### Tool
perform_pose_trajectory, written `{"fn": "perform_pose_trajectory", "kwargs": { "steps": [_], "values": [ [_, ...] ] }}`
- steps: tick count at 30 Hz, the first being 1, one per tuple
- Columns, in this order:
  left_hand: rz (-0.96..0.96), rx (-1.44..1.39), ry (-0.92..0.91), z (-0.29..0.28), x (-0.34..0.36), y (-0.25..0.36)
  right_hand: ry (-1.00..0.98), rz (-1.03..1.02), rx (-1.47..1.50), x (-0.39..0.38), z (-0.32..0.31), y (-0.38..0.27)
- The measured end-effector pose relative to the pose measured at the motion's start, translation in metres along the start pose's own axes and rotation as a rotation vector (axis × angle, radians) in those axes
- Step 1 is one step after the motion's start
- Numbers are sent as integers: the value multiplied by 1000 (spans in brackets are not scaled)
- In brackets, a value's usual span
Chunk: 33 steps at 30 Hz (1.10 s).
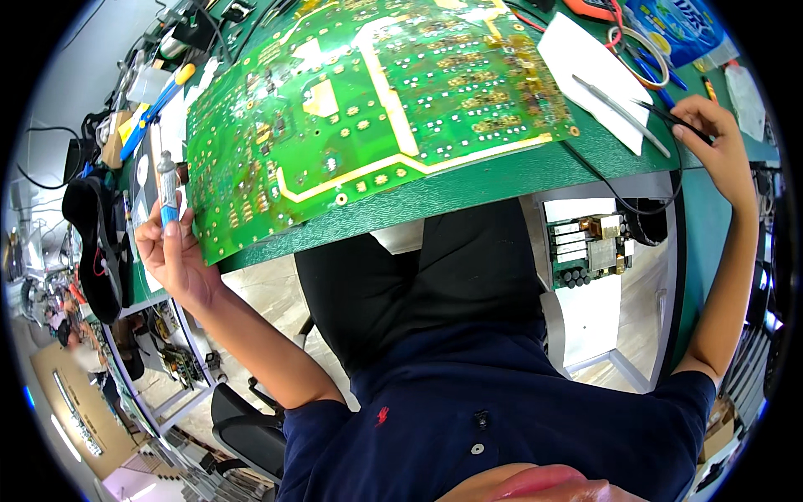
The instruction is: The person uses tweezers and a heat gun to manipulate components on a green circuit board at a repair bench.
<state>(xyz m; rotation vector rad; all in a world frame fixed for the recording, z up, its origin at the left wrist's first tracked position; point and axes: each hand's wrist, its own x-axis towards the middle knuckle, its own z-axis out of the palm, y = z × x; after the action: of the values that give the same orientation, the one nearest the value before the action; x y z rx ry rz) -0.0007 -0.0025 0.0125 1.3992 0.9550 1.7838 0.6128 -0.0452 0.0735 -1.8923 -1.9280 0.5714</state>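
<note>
A large green circuit board (335, 109) with gold traces and many small components lies across the green bench in front of me. My left hand (176, 251) is at the board's near left corner, its fingers closed around an upright slim silver-and-blue tube (168, 188) with a narrow metal top. On the far right, my right hand (715, 142) pinches black tweezers (669, 115), their tips pointing left over a white sheet (585, 71). Just left of them, a thin grey pen-shaped tool (623, 115) rests on that sheet, its lower end reaching past the edge.
Beyond the sheet are a tape roll (657, 54), a blue bag (673, 29) and part of a red device (590, 7). A black cable (615, 194) loops over the bench edge. Blue-and-yellow cutters (155, 113) lie left of the board. Below sits another circuit board (590, 251).
</note>
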Motion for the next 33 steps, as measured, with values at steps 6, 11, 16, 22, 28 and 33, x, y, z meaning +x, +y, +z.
{"fn": "perform_pose_trajectory", "kwargs": {
  "steps": [6,11,16,22,28,33],
  "values": [
    [8,-31,-9,-1,-1,-1,113,-36,40,1,-6,-3],
    [12,-14,-1,-3,1,-1,180,-98,24,7,21,-7],
    [2,-49,8,-5,1,-3,217,-370,-183,10,34,-20],
    [-6,-39,-16,-4,2,-3,244,-419,-180,10,36,-22],
    [-19,-27,-1,-5,2,-3,290,-492,-215,11,36,-10],
    [-10,14,20,-10,2,-4,260,-478,-232,15,41,-14]
  ]
}}
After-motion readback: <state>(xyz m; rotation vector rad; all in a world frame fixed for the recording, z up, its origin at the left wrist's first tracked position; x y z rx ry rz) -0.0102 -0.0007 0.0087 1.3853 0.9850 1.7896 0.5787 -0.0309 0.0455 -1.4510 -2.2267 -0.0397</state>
